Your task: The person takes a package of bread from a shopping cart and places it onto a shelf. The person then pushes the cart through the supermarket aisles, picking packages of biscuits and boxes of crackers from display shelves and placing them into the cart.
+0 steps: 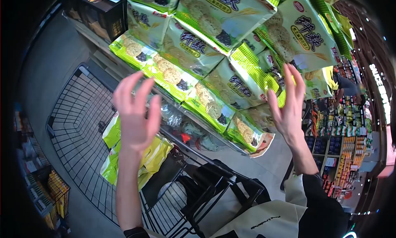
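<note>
Green and white snack bags (192, 46) with cookie pictures are stacked in rows on a display across the top and middle. My left hand (138, 110), fingers spread and somewhat blurred, is raised in front of the lower left bags and holds nothing. On the right, my right hand (288, 106) is held up with its fingers apart, its fingertips close to a bright green bag (251, 67); whether they touch it I cannot tell. Beneath my left hand, a yellow-green bag (154, 157) and a green and white bag (110, 166) lie in the shopping cart (78, 130).
Dark boxes (99, 11) stand at the upper left of the display. Clear-wrapped items (198, 137) sit below the bag rows. A person (348, 87) bends near the stocked shelves (342, 155) at the right. More shelves (41, 188) are at the lower left.
</note>
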The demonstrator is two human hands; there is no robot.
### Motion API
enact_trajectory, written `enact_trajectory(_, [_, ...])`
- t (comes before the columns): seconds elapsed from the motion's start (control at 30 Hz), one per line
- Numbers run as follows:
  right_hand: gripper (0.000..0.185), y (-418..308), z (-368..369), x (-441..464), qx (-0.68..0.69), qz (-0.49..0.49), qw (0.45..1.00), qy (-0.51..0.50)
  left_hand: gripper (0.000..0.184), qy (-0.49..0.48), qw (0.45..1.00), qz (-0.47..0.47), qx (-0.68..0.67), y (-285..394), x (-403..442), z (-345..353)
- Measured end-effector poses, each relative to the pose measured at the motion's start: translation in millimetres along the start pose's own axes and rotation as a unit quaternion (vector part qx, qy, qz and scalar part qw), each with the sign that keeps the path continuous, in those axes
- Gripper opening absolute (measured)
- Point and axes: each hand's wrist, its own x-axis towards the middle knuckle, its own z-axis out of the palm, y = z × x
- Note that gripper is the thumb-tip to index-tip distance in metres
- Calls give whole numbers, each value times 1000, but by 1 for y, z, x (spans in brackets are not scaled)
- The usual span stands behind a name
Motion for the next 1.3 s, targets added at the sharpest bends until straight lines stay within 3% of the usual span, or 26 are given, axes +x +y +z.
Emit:
enact_trajectory(0.1, [85,32,-18,-51,-57,35,996,-56,46,-33,989,122,-72,47,17,27])
enact_trajectory(0.27, [97,76,-20,-113,-89,104,982,-130,54,-120,951,238,-159,135,19,80])
enact_trajectory(0.37, [102,88,-13,-137,-109,79,973,-186,61,-154,930,299,-148,164,8,110])
enact_trajectory(0.53, [88,72,-15,-141,-18,127,979,-158,70,-170,928,313,-105,196,-9,125])
enact_trajectory(0.7, [76,65,-34,-139,51,176,974,-130,70,-110,941,316,-44,209,-26,140])
enact_trajectory(0.9, [71,47,-103,-110,22,61,983,-171,76,-131,934,325,64,225,-16,74])
enact_trajectory(0.97, [70,41,-128,-90,23,-29,978,-204,73,-194,924,316,98,232,-9,27])
enact_trajectory(1.03, [70,29,-140,-66,58,-131,969,-203,68,-204,933,269,126,238,-13,-16])
enact_trajectory(1.1, [67,13,-133,-46,76,-166,963,-197,65,-243,932,226,147,232,-10,-69])
enact_trajectory(1.2, [65,-23,-99,-10,260,-293,905,-165,64,-262,934,109,216,219,-22,-118])
enact_trajectory(1.3, [66,-99,-43,13,318,-338,875,-139,54,-283,905,7,318,185,-27,-155])
